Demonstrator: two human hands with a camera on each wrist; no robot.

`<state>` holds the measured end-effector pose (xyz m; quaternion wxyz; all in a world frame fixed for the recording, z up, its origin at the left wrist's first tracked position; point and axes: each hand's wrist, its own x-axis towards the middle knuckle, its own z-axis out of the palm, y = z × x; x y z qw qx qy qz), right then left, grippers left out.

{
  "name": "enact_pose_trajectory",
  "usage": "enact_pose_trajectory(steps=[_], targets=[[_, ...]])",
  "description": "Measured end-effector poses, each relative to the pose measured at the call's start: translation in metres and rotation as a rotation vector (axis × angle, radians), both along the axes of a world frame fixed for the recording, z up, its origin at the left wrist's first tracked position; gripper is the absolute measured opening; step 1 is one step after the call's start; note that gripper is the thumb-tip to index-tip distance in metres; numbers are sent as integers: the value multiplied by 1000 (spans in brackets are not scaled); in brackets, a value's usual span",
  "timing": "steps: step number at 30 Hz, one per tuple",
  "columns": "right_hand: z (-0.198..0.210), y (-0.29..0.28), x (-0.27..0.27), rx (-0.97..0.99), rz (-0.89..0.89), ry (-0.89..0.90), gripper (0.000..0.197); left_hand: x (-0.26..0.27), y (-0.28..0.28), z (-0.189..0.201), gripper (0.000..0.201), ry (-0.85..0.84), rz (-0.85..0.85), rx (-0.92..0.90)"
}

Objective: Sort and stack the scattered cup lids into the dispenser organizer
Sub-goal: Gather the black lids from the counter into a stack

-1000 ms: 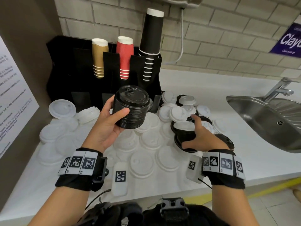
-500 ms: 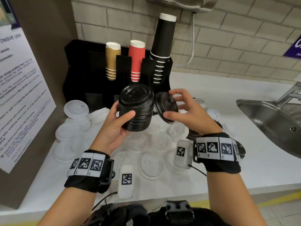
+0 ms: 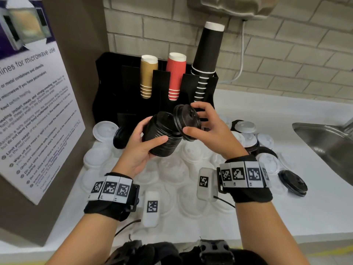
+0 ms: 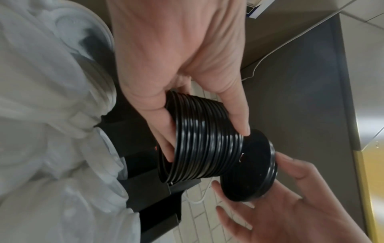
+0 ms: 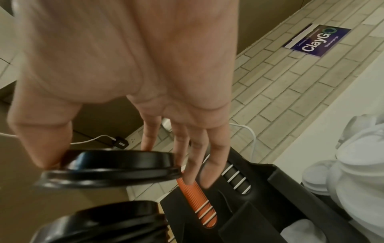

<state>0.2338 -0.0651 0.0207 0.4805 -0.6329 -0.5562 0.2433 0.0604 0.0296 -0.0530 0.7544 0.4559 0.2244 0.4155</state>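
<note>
My left hand (image 3: 145, 142) grips a tall stack of black lids (image 3: 162, 138) above the counter, tilted toward the right; the same stack of black lids (image 4: 205, 146) fills the left wrist view. My right hand (image 3: 198, 123) pinches a single black lid (image 3: 188, 121) by its rim, held tilted against the stack's top edge. That black lid (image 5: 112, 166) hangs just above the stack (image 5: 104, 222) in the right wrist view. The black dispenser organizer (image 3: 133, 96) stands behind, with gold, red and black cup columns. White lids (image 3: 172, 173) lie scattered on the counter below.
A steel sink (image 3: 328, 142) lies at the right. More white and black lids (image 3: 250, 136) are piled right of my hands, and one black lid (image 3: 293, 183) lies near the sink. A brown panel with a notice (image 3: 34, 104) walls off the left.
My right hand lifted a black lid from the pile on the counter and brought it up to the top of the stack. The left hand tilted the stack toward it.
</note>
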Motion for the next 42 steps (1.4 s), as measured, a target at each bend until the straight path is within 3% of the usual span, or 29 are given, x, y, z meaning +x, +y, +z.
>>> enact_pose_trajectory(steps=[9, 23, 27, 29, 31, 33, 35, 38, 42], targets=[[14, 28, -16, -23, 138, -170, 48, -6, 7, 4, 75, 16, -37, 34], [16, 61, -20, 21, 292, -221, 47, -21, 23, 5, 67, -52, 15, 13], [9, 91, -13, -23, -45, 68, 10, -36, 33, 18, 65, -115, 109, -9], [-5, 109, -17, -179, 15, -118, 17, -45, 39, 31, 66, -136, 168, -7], [-22, 123, -30, -366, 281, -472, 25, -49, 42, 45, 69, -165, 186, -5], [-33, 137, -56, -424, 515, -754, 34, -51, 45, 58, 74, -181, 206, 6], [-40, 149, -82, -409, 636, -872, 40, -53, 46, 69, 73, -190, 220, 12], [-51, 163, -114, -491, 657, -1032, 46, -54, 47, 78, 71, -177, 236, 36], [-55, 173, -135, -529, 471, -1161, 56, -56, 45, 82, 65, -171, 242, 59]])
